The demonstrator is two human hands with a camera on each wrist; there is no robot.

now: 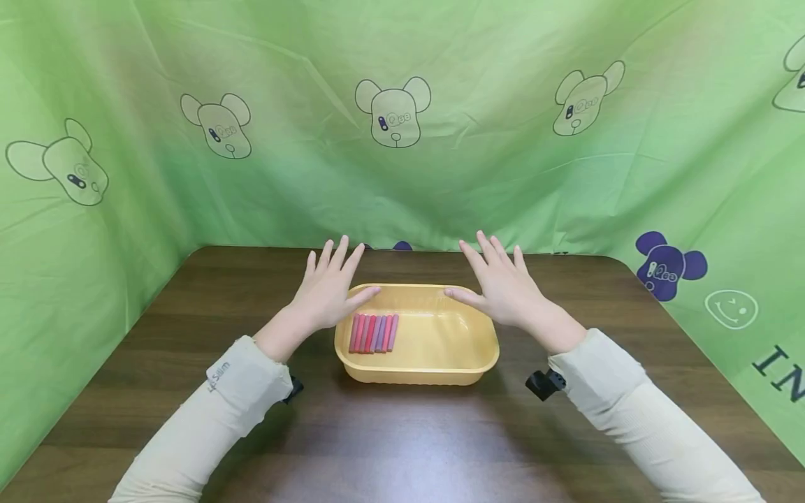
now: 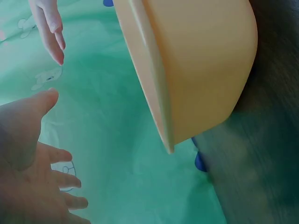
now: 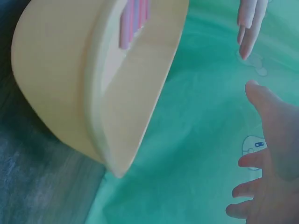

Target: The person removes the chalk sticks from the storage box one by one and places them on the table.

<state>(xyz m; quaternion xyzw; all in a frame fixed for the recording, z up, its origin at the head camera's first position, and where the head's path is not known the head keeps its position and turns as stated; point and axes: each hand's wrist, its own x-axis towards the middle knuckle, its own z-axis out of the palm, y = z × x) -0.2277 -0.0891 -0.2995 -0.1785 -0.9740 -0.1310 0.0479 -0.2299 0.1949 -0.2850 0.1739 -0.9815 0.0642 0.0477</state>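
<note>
- Holding both hands up, you have your left hand (image 1: 327,290) near the left end of the yellow tub (image 1: 415,377) and your right hand (image 1: 506,290) near the right end.
- Grip: both hands spread, fingers straight and fanned, thumbs pointing in toward each other. Neither pinches a thing.
- The tub sits on the dark wood table (image 1: 189,314), long side toward you.
- Head view shows the row of sticks (image 1: 374,333) whole: pink, red and purple, side by side, on the tub floor at your left.
- Right wrist view gets just the ends of a few sticks past the rim; left wrist view gets the tub's outer wall and rim, which hide the sticks.
- Head view makes your thumbs overlap the tub's far part, so contact can't be judged there. Each wrist view shows its own hand apart from the tub, with the green backdrop (image 1: 402,195) in the gap.
- Each wrist view also picks up fingers of your opposite hand at the top. They overlap there, so read the spread from the head view.
- Only the head view has your pale sleeves (image 1: 239,391), the black device (image 1: 546,384) under your right wrist, and the purple bear print (image 1: 662,271) in full on the right-hand cloth.
</note>
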